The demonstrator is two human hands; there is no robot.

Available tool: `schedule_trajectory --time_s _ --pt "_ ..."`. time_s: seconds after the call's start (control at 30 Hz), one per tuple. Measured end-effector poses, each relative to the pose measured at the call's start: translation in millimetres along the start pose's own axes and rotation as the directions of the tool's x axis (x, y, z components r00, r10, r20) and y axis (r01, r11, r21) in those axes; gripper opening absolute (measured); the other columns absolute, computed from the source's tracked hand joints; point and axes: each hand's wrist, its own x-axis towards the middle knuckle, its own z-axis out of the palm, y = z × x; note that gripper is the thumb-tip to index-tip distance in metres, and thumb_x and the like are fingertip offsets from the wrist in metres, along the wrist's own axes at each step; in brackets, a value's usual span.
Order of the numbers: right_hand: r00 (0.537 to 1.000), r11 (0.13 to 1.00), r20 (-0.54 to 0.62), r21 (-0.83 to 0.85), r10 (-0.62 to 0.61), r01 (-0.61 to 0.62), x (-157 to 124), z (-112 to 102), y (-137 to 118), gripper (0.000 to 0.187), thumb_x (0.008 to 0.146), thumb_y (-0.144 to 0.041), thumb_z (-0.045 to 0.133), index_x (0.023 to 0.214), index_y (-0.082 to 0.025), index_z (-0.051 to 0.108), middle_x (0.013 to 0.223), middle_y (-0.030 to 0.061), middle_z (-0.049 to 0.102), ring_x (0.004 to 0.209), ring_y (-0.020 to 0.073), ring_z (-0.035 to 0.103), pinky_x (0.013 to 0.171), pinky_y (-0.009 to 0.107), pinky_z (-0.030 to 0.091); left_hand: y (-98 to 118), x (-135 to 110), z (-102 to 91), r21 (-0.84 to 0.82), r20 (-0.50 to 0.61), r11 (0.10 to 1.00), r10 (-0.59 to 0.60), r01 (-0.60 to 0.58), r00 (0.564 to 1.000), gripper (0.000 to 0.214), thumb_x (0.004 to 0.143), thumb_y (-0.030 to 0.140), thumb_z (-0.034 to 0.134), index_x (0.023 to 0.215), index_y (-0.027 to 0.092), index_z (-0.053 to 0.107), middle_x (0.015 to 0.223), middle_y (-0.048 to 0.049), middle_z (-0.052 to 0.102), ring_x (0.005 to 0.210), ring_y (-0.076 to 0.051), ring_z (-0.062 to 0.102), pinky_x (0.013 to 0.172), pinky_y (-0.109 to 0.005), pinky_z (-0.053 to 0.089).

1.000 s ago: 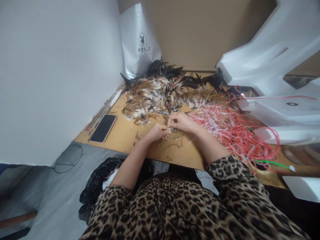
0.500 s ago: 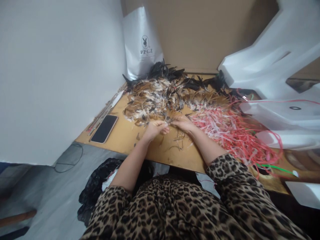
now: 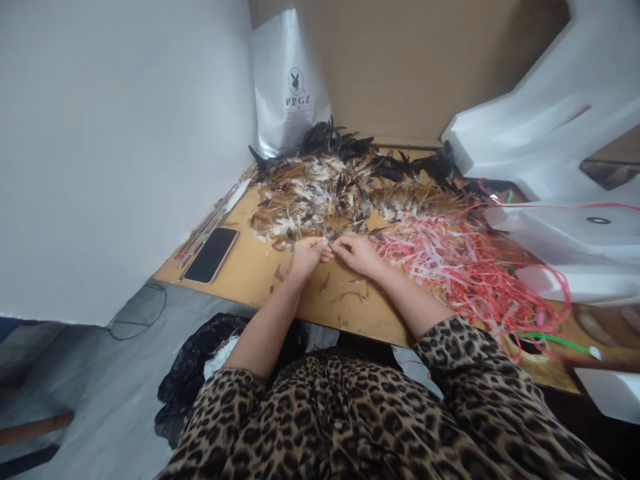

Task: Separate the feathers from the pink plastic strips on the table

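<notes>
A heap of brown, white and black feathers (image 3: 320, 190) covers the far part of the wooden table (image 3: 245, 267). My left hand (image 3: 306, 255) and my right hand (image 3: 356, 252) meet at the near edge of the heap, fingertips pinched together on a few small feathers (image 3: 331, 241). Both hands are closed in a pinch. A tangle of red and pink plastic strips (image 3: 460, 263) lies just right of my right hand. Loose feather scraps (image 3: 350, 290) lie on the wood below my hands.
A black phone (image 3: 211, 255) lies at the table's left edge, thin sticks (image 3: 207, 223) beside it. A silver bag (image 3: 291, 83) leans on the back wall. White foam pieces (image 3: 555, 133) crowd the right side. A black bag (image 3: 200, 367) sits on the floor.
Both hands have slid a little forward toward the feather heap and stay pinched together. The view has shifted slightly.
</notes>
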Motion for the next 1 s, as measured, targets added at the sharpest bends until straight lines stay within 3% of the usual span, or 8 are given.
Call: schedule_trajectory --time_s 0.2,0.37,0.5,0.6,0.67,0.77,0.87,1.0 --pt "0.991 0.941 0.13 -0.329 -0.034 0.075 -2.7 -4.8 -20.5 0.024 0.086 -0.022 0.041 0.074 -0.015 0.061 0.077 0.0075 0.058 0.076 0.0159 0.05 0.069 0.026 0.035 -6.7 0.9 -4.5 0.225 0.082 0.969 0.088 -0.104 0.993 0.016 0.076 0.018 0.051 0.064 0.014 0.062 0.05 0.0005 0.057 0.045 -0.009 0.053 0.049 -0.021 0.043" --pt "0.971 0.866 0.226 -0.468 -0.075 0.176 -0.1 -15.0 -31.4 0.027 0.086 -0.025 0.041 0.073 -0.016 0.063 0.079 0.0091 0.058 0.076 0.018 0.049 0.068 0.029 0.033 -9.0 -2.2 -5.4 0.51 0.262 0.768 0.291 -0.388 0.92 0.02 0.067 0.007 0.052 0.051 0.017 0.058 0.051 -0.0011 0.058 0.054 -0.012 0.052 0.058 -0.022 0.039" --pt "0.982 0.939 0.183 -0.325 -0.056 0.114 6.8 -29.9 -15.4 0.023 0.083 -0.026 0.046 0.072 -0.016 0.064 0.078 0.0074 0.059 0.078 0.017 0.05 0.069 0.027 0.035 -8.2 -8.6 -2.5 0.54 0.41 0.658 0.339 -0.525 0.847 0.019 0.071 0.013 0.054 0.055 0.019 0.062 0.054 -0.0022 0.059 0.054 -0.013 0.051 0.063 -0.023 0.039" --pt "0.977 0.999 0.213 0.014 0.029 -0.032 9.3 -36.3 8.0 0.021 0.077 -0.031 0.054 0.071 -0.015 0.065 0.072 0.0041 0.06 0.069 0.0132 0.052 0.066 0.025 0.038 -6.2 -15.3 -0.4 0.473 0.48 0.673 0.344 -0.569 0.807 0.014 0.074 0.018 0.055 0.07 0.02 0.067 0.057 -0.0015 0.06 0.056 -0.012 0.053 0.066 -0.024 0.04" --pt "0.96 0.945 0.24 0.253 0.145 -0.206 8.8 -36.4 22.3 0.025 0.071 -0.038 0.06 0.071 -0.014 0.064 0.067 0.0025 0.06 0.063 0.0121 0.052 0.062 0.025 0.039 -5.3 -19.0 0.8 0.413 0.447 0.735 0.351 -0.538 0.823 0.015 0.076 0.022 0.054 0.076 0.02 0.068 0.06 -0.0015 0.061 0.056 -0.012 0.054 0.065 -0.024 0.042" --pt "0.909 0.798 0.275 0.442 0.315 -0.41 7.0 -32.9 33.4 0.03 0.063 -0.043 0.066 0.068 -0.013 0.063 0.06 0.0014 0.059 0.054 0.0111 0.049 0.055 0.025 0.038 -4.7 -21.7 3.1 0.29 0.341 0.861 0.316 -0.418 0.886 0.018 0.078 0.029 0.052 0.076 0.017 0.066 0.062 -0.0019 0.061 0.052 -0.011 0.055 0.057 -0.024 0.044" --pt "0.897 0.738 0.283 0.511 0.34 -0.441 6.1 -27.2 32.2 0.028 0.057 -0.04 0.069 0.062 -0.014 0.062 0.057 0.0018 0.059 0.055 0.0123 0.049 0.054 0.025 0.038 -3.2 -20.6 5.4 0.16 0.214 0.938 0.272 -0.309 0.938 0.019 0.075 0.031 0.055 0.071 0.015 0.064 0.059 -0.0016 0.06 0.049 -0.01 0.054 0.051 -0.023 0.044" --pt "0.924 0.781 0.159 0.497 0.347 -0.378 6.1 -13.4 24.5 0.024 0.064 -0.038 0.063 0.061 -0.014 0.061 0.062 0.0005 0.059 0.058 0.0115 0.049 0.057 0.024 0.038 -0.1 -15.0 4.9 0.06 0.072 0.978 0.197 -0.201 0.978 0.02 0.073 0.031 0.057 0.068 0.013 0.062 0.055 -0.0013 0.059 0.046 -0.009 0.053 0.048 -0.022 0.043"
